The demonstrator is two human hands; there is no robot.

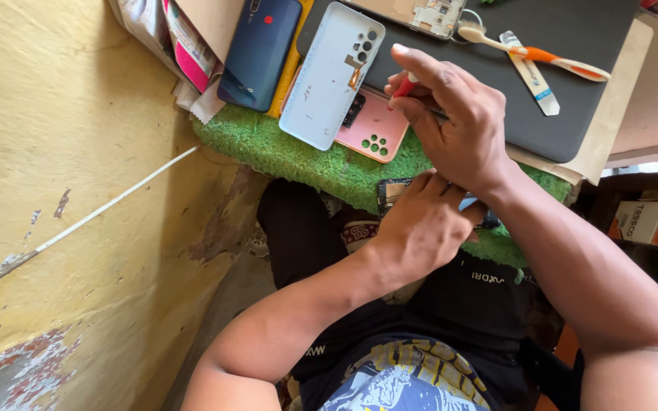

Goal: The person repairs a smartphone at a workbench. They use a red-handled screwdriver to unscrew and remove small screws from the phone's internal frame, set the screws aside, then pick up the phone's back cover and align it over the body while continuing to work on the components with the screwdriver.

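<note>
My right hand (458, 122) pinches a thin red-handled tool (405, 85), its tip pointing down over a pink phone back cover (378, 129). My left hand (420, 228) is closed over a dark phone (391, 192) at the near edge of a green turf mat (268, 144); most of that phone is hidden under the hand. A white phone back panel (329, 72) lies just left of the red tool, partly over the pink cover. A dark blue phone (260, 49) lies further left.
A dark grey work mat (565, 99) holds an orange and white toothbrush (535, 53), a white plastic strip (531, 76) and an opened phone body (436, 15). A yellow wall (62, 190) stands at the left. A cardboard box (649, 221) sits at the right.
</note>
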